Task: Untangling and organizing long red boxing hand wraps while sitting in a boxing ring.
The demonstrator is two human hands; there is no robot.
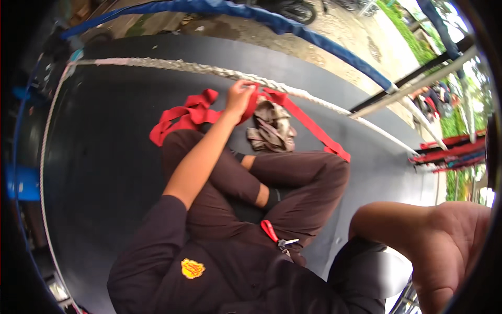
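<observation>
My left hand [239, 100] reaches forward with its fingers closed on a long red cloth strap [253, 103], beside the twisted white rope. Part of the strap lies in loose folds at the left, by my left knee; another length runs down to my right knee. A crumpled patterned cloth [271, 127] lies on the dark mat in front of my crossed legs. My right hand [451, 243] is raised close to the camera at the lower right, palm in view, its fingers cut off by the picture's edge. A red key strap with keys [283, 242] rests at my waist.
The white rope [176, 64] crosses low beyond the dark mat [98, 157], with a blue padded rope [290, 25] above it. Pale posts or rails [415, 84] stand at the right. Beyond are a motorcycle [300, 11] and a blue container [25, 183].
</observation>
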